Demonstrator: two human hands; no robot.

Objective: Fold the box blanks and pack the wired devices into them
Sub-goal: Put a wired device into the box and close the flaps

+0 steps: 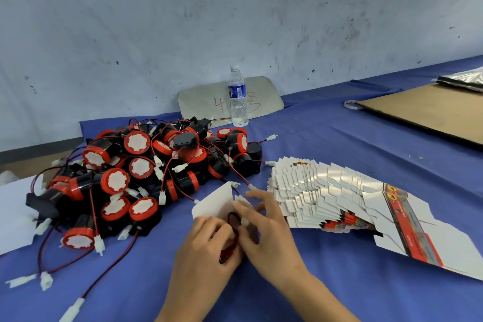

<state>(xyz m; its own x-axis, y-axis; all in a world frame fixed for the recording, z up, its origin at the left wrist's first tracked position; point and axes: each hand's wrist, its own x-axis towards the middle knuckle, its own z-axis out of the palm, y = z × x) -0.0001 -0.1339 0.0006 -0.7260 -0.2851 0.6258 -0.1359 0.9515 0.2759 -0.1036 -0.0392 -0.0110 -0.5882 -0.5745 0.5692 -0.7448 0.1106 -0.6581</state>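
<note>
The white cardboard box blank [217,201], partly folded with one flap standing up, is held low over the blue cloth-covered table [326,144], and a dark red wire loop [234,219] shows at its open side between the two hands. The left hand [209,246] curls its fingers around the lower part of the blank, while the right hand [266,227] pinches the white flap edge with its fingertips. The heap of black and red round wired devices [146,172] lies just left of the hands, and the fanned stack of flat white and red box blanks [339,201] lies just right of them.
</note>
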